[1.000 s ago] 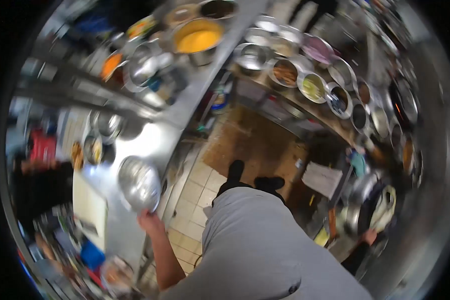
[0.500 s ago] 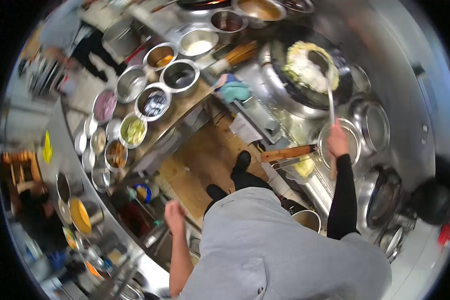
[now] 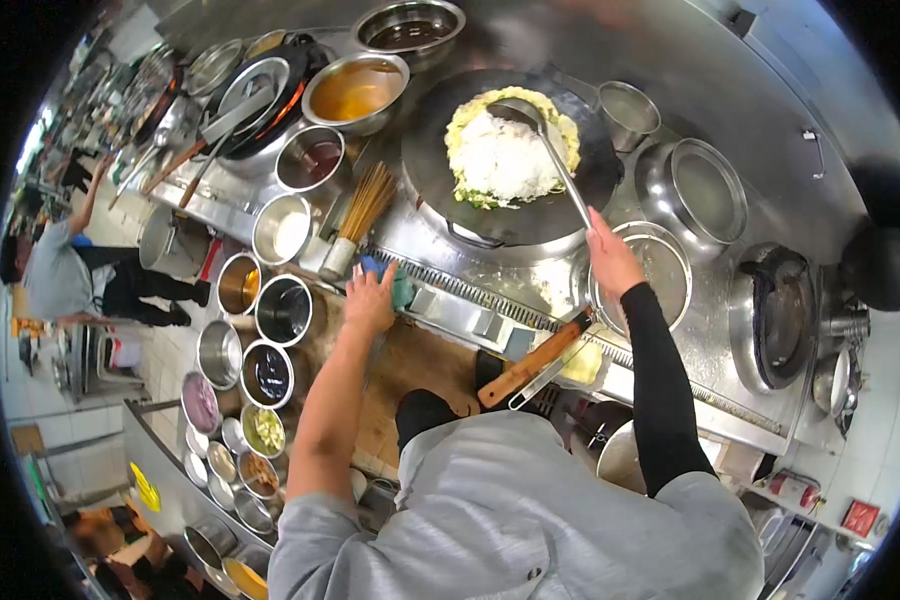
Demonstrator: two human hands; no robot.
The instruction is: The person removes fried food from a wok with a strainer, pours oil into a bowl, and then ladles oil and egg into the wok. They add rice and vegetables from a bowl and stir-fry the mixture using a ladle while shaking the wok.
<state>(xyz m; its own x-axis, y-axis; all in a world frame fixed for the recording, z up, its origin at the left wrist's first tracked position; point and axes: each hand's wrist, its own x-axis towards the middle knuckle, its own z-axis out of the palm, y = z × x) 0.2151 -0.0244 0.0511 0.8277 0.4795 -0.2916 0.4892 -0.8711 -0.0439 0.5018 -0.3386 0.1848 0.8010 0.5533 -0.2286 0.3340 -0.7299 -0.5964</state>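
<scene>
A black wok [image 3: 515, 160] on the steel range holds white rice over yellow egg and greens [image 3: 505, 150]. My right hand [image 3: 610, 262] grips the long handle of a steel ladle [image 3: 555, 160] whose bowl rests in the rice. My left hand [image 3: 370, 298] lies with fingers spread on a teal cloth [image 3: 398, 285] at the range's front edge, just below a bamboo brush [image 3: 360, 215].
Several steel bowls of sauces and ingredients [image 3: 280, 310] stand left of the range. A wooden-handled tool [image 3: 530, 365] lies at the front edge. Steel pots [image 3: 695, 190] and a dark pan [image 3: 785, 315] sit at right. Another person [image 3: 70, 270] stands far left.
My view has swung from the rear counter round to the range. My left hand let go of a steel bowl and came onto the cloth; my right hand stays on the ladle.
</scene>
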